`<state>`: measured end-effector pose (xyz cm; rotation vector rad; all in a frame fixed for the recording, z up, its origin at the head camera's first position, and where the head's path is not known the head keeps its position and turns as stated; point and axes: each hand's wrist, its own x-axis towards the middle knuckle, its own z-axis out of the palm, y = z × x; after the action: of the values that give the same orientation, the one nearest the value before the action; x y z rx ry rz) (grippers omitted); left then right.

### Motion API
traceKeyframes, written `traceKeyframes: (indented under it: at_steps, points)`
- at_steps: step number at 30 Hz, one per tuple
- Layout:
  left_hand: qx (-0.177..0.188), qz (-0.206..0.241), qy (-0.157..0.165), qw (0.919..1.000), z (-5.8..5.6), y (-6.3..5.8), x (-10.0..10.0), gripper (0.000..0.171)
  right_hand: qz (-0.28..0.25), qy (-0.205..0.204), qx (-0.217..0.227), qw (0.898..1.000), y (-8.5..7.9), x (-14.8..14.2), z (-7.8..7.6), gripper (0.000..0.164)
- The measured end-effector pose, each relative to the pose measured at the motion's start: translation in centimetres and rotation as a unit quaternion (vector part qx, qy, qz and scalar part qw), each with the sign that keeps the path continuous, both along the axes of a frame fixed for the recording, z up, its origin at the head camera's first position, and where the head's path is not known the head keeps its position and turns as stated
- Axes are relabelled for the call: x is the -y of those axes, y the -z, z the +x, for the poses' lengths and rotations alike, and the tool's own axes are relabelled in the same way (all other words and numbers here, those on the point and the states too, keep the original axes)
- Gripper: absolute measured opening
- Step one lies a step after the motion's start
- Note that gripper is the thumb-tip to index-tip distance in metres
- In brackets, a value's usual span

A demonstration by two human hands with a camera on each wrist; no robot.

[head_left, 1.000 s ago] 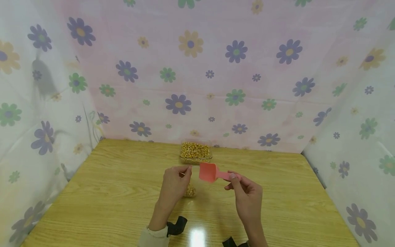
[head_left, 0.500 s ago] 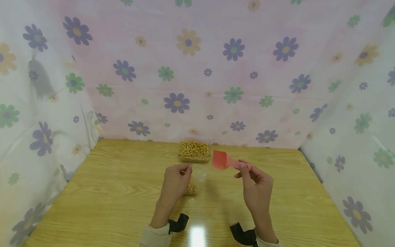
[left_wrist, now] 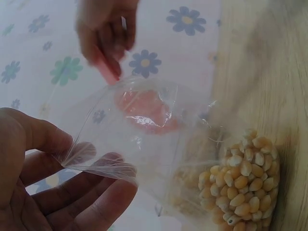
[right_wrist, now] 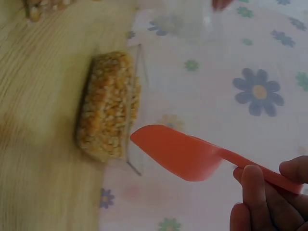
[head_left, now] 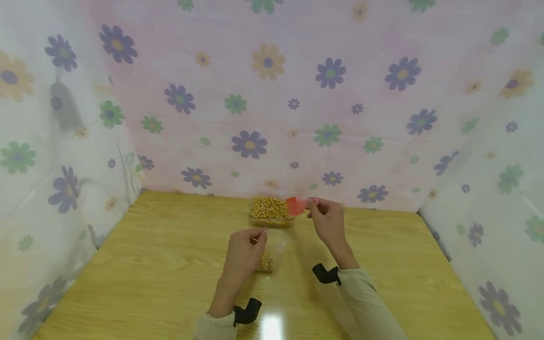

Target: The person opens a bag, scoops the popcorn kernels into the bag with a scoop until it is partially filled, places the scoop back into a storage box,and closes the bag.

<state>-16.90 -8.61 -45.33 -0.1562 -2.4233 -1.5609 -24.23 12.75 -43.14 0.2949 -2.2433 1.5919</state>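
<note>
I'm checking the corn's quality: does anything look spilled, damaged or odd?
One kernel in the bag has a dark spot, unlike the plain yellowish ones around it. I see nothing spilled on the table.

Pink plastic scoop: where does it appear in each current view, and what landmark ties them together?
Head: the pink plastic scoop is right of centre, pinched by the right hand, overlapping the right edge of the rectangular glass dish of corn kernels.
Left wrist: above centre, partly seen through the clear plastic bag.
Right wrist: below and right of centre.
Shared landmark: the pale flower-printed sheet, visible in all three.
</note>
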Motion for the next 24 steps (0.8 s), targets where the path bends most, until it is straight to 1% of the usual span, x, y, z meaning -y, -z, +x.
traceKeyframes:
  at_steps: [3, 7, 11, 14, 16, 18, 22, 24]
  points:
    - [0.0, 0.003, 0.001, 1.0, 0.0, 0.2, 0.1, 0.022, 0.02, 0.002, 0.036, 0.999, 1.5, 0.6, -1.7, 0.025]
    - [-0.001, 0.01, 0.002, 0.9999, 0.0, 0.4, 0.2, 0.022, 0.018, 0.01, 0.063, 0.998, 2.5, 1.3, -2.9, 0.024]
    - [0.0, 0.017, 0.0, 0.9999, 0.0, 0.4, 0.4, 0.022, -0.001, 0.012, 0.081, 0.997, 3.2, 1.6, -3.7, 0.023]
    - [-0.002, 0.014, 0.0, 0.9999, 0.0, 0.4, 0.4, 0.022, -0.044, 0.01, 0.113, 0.993, 4.1, 1.3, -4.1, 0.024]
    - [-0.006, 0.011, -0.001, 0.9999, -0.1, 0.4, 0.4, 0.021, -0.077, 0.01, 0.147, 0.986, 4.8, 1.0, -4.4, 0.026]
    - [-0.011, 0.007, -0.001, 0.9999, -0.2, 0.5, 0.4, 0.022, -0.114, 0.008, 0.182, 0.977, 5.3, 0.7, -4.7, 0.028]
    - [-0.014, 0.006, -0.007, 0.9999, -0.3, 0.6, 0.5, 0.022, -0.164, 0.003, 0.251, 0.954, 6.1, 0.2, -5.0, 0.033]
    - [-0.015, 0.004, -0.01, 0.9998, -0.3, 0.6, 0.5, 0.021, -0.192, -0.001, 0.284, 0.94, 6.4, -0.1, -5.1, 0.035]
